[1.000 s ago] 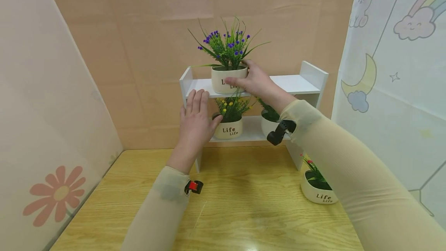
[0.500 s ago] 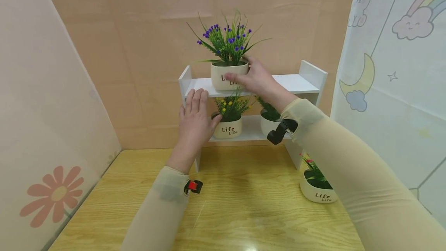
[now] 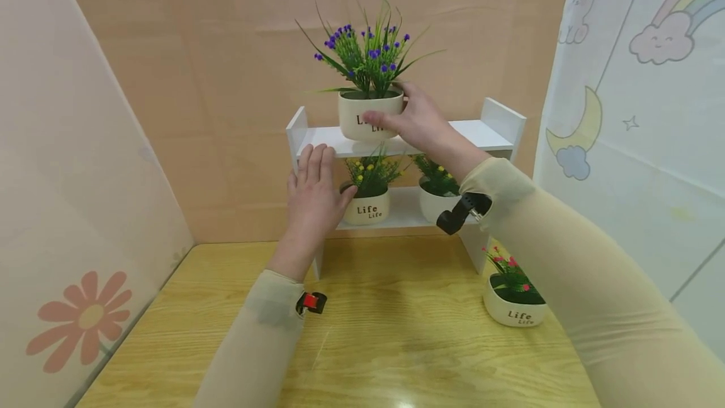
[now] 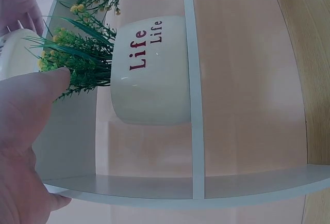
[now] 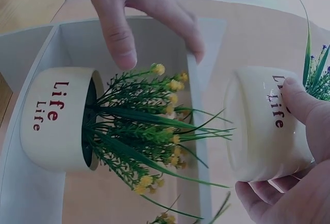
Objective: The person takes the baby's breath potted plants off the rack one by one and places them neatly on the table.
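My right hand (image 3: 421, 119) grips a cream flower pot (image 3: 354, 119) with purple flowers (image 3: 370, 54), thumb on the front with the "Life" lettering and fingers round the side and back. In the right wrist view the underside of this pot (image 5: 263, 131) shows beside the top board. My left hand (image 3: 314, 197) rests with straight fingers on the front left edge of the white shelf rack (image 3: 478, 135). Just right of its thumb, on the lower shelf, stands a pot (image 3: 367, 209) with yellow flowers.
A second pot (image 3: 435, 206) stands on the lower shelf to the right, partly behind the right wrist's black camera mount (image 3: 461, 213). On the wooden table (image 3: 391, 332) at right is a pot (image 3: 512, 307) with pink flowers. A peach cloth (image 3: 226, 80) hangs behind the rack.
My right hand has raised the purple-flowered pot off the top shelf, slightly up and toward me. My left hand has stayed on the rack's edge. The head view has shifted slightly.
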### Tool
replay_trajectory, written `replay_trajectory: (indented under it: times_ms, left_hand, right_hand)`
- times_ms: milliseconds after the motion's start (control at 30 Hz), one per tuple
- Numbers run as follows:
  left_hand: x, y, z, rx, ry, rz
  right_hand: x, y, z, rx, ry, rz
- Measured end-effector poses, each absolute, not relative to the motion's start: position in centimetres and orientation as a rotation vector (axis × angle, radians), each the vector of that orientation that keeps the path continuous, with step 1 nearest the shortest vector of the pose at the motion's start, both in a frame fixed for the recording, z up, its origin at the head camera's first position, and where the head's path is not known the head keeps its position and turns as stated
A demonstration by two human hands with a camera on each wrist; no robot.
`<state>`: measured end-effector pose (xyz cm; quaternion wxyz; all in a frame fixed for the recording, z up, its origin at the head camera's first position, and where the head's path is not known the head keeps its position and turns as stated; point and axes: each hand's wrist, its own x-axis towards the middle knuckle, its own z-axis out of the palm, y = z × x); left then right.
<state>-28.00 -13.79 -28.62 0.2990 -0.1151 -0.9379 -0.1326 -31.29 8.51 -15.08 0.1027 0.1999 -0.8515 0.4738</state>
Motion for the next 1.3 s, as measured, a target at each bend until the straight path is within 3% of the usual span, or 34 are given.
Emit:
replay_trajectory:
  times_ms: [1300]
  left_hand:
    - [-27.7,-15.0,-28.7,-0.292,-2.482,-0.353]
  right_hand:
    - [-22.5,12.4,-16.4,0.455,-2.515,1.406]
